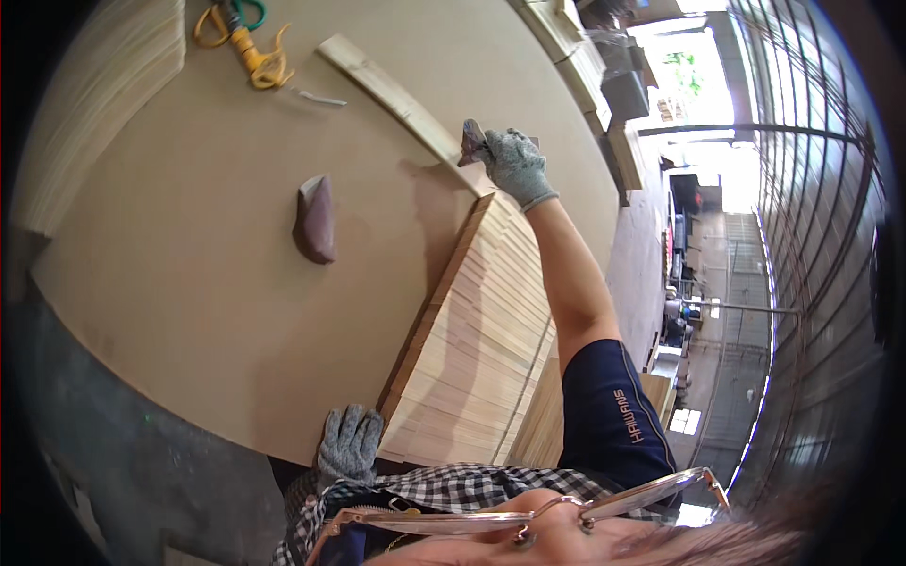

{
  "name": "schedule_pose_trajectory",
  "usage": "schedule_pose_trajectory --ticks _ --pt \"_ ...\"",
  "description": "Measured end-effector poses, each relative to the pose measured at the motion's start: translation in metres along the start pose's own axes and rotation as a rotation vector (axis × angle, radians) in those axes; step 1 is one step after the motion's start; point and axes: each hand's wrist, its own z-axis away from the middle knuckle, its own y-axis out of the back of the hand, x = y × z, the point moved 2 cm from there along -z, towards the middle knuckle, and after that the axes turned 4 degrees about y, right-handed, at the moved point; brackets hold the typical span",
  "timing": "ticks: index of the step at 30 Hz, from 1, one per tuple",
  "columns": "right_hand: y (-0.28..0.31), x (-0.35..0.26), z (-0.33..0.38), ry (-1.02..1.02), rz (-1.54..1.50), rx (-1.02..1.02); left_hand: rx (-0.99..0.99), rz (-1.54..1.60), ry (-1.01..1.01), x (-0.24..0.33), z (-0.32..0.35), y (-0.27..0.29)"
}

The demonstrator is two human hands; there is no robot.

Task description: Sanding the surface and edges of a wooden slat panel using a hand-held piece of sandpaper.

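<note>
We see grey gloves [516, 165], a mauve pad [317, 222] at ten o'clock, black-and-white checked cloth [462, 482] at six.

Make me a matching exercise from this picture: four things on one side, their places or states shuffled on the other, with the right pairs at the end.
Things
1. Right hand
2. Loose pad
3. Wooden strips
4. Left hand

Places or states
A. Packed side by side in a row
B. Gloved, fingers extended, close to the checked shirt
C. Gloved, gripping a dark held pad
D. Lying by itself on the brown tabletop, with no hand on it

Right pairs
1-C, 2-D, 3-A, 4-B
</note>
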Motion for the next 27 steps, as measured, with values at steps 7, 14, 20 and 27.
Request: schedule_pose_trajectory --ticks 7,14,20,27 --pt "-0.034 -0.022 0.037 -0.123 -0.390 -0.371 -0.077 0.011 0.033 -0.003 0.005 0.003" --pt "-0.056 -0.025 0.024 -0.032 0.054 -0.558 -0.073 0.008 -0.012 -0.001 0.003 -0.007" --pt "-0.064 -0.028 0.041 0.082 0.044 -0.402 -0.114 0.071 0.023 0.002 -0.001 0.001" --pt "-0.060 -0.173 0.201 0.255 -0.246 -0.088 -0.116 0.121 0.061 0.008 -0.004 0.003"
